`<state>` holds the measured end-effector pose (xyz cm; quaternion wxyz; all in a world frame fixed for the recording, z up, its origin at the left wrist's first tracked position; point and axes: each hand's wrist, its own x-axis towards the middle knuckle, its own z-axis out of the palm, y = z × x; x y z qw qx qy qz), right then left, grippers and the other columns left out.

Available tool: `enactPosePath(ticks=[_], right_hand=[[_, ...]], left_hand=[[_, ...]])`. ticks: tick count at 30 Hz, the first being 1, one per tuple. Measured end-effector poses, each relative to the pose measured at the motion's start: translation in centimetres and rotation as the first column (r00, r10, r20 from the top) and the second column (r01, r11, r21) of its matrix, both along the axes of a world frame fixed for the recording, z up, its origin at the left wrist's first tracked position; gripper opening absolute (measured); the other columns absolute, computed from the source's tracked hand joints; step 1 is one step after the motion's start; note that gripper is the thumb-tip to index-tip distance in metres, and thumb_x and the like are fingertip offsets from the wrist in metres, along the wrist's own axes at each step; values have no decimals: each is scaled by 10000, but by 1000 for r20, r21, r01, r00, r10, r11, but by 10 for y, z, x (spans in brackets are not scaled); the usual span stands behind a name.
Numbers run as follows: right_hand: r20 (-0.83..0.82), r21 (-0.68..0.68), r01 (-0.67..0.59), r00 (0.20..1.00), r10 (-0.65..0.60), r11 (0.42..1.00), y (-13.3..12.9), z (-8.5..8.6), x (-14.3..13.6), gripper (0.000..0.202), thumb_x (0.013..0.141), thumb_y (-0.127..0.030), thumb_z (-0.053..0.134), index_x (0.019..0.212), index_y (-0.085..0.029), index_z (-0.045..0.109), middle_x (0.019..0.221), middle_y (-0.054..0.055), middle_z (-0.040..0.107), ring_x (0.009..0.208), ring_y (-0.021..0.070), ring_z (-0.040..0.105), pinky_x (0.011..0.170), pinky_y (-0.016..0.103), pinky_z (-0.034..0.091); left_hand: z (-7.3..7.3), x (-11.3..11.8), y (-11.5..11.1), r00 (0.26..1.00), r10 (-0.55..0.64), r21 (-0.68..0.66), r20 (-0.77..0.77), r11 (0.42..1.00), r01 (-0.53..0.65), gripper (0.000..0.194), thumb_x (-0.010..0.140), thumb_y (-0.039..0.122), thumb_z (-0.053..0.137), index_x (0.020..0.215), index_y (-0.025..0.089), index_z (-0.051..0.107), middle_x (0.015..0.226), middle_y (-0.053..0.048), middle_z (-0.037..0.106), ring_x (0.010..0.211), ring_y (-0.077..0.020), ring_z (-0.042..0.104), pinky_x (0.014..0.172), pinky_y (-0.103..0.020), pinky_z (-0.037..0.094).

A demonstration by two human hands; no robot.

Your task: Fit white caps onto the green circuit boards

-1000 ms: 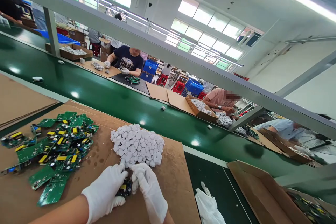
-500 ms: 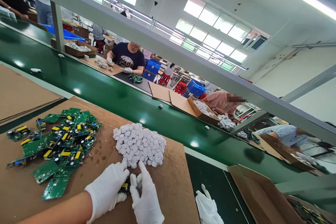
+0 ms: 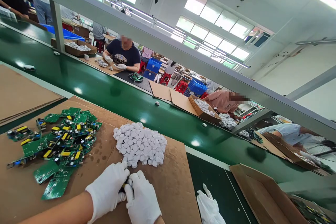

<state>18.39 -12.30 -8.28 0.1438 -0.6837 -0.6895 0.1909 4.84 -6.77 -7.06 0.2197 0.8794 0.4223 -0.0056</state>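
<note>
2 obstacles, white pieces (image 3: 141, 145) ahead and circuit boards (image 3: 61, 138) leftward, leave bare cardboard (image 3: 177, 178) between and rightward.

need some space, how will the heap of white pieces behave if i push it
The white pieces would likely spread and tumble, being heaped loose. They probably won't roll far: many look flat-faced. Each seems light, being small.

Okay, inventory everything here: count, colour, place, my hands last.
Circuit boards: many, green, piled left
White pieces: many, white, heaped centre
Cardboard sheets: several, brown, under piles, far left
Belt: one, green, beyond cardboard
Loose items: at least four, pale, on the belt
Glove: one, white, right of cardboard
Boxes: several, brown, lower right and beyond belt
Co-workers: several, varied clothing, beyond belt
Beam: one, grey, crossing above
Crates: several, blue, background
Held part: one, dark and yellow, partly hidden between hands
Left hand: one, white-gloved, on held part
Right hand: one, white-gloved, beside left
</note>
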Motion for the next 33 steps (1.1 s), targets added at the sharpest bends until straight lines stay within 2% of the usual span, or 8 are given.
enactPosePath(ticks=[3, 8, 15, 20, 23, 25, 27, 33], right_hand=[[94, -134, -49, 994, 62, 990, -1, 12, 1, 258, 774, -167, 553, 1023, -194, 616, 1063, 129, 618, 901, 314, 643, 752, 444, 497], [-46, -40, 16, 999, -18, 999, -4, 11, 9, 345, 788, -80, 533, 1086, -243, 594, 1007, 38, 654, 901, 204, 650, 801, 317, 498], [316, -79, -62, 945, 84, 995, 5, 4, 0, 205, 847, -123, 510, 975, -210, 645, 993, 93, 669, 840, 264, 670, 673, 370, 516], [-161, -54, -27, 987, 18, 998, 3, 5, 15, 311, 799, -109, 529, 1074, -205, 638, 1060, 98, 652, 929, 257, 640, 828, 422, 504], [-714, -106, 168, 674, -192, 980, -1, -2, 22, 498, 828, -216, 566, 1310, -165, 454, 1154, 119, 619, 998, 217, 626, 919, 396, 489], [-902, -243, 89, 344, -259, 966, -2, -4, 19, 499, 808, -427, 645, 1213, -169, 510, 1085, 105, 648, 998, 220, 637, 915, 396, 495], [-949, -288, -47, 151, -278, 956, 0, -1, 14, 533, 710, -591, 700, 1026, -176, 586, 983, 76, 674, 927, 203, 652, 870, 371, 504], [-929, -84, 59, 356, -99, 995, 11, 13, 6, 662, 635, -754, 615, 882, -139, 626, 855, 56, 670, 793, 147, 617, 783, 295, 490]], left_hand=[[3, 0, 0, 1000, 1, -13, 0, 1000, -1, 277, 724, 233, 626, 986, 156, 673, 1098, -160, 649, 996, -359, 626, 875, -473, 484], [3, 0, 0, 1000, 13, -29, 7, 1000, -13, 325, 700, 247, 655, 1015, 165, 667, 1121, -158, 643, 1012, -368, 622, 891, -481, 477], [-2, 0, 2, 999, 18, -41, 43, 999, -16, 296, 697, 239, 645, 988, 182, 645, 1119, -133, 627, 1025, -347, 610, 899, -451, 466], [0, -4, 4, 992, 35, -18, 125, 999, -33, 286, 677, 201, 659, 961, 207, 627, 1110, -81, 618, 1024, -286, 604, 900, -376, 469], [3, -4, 1, 973, 52, 31, 225, 998, -60, 298, 702, 174, 648, 997, 211, 629, 1116, -82, 621, 1034, -275, 592, 906, -373, 472], [6, -3, -3, 959, 33, 76, 283, 995, -57, 347, 684, 140, 661, 1018, 229, 640, 1131, -77, 630, 1039, -280, 587, 917, -386, 473], [10, 0, -7, 953, 9, 110, 304, 993, -45, 398, 673, 124, 674, 1054, 233, 650, 1163, -83, 632, 1064, -291, 578, 951, -408, 460], [15, 7, -4, 908, -42, 146, 416, 989, -21, 587, 566, 76, 703, 1123, 251, 638, 1217, -73, 607, 1099, -296, 568, 964, -397, 477]])
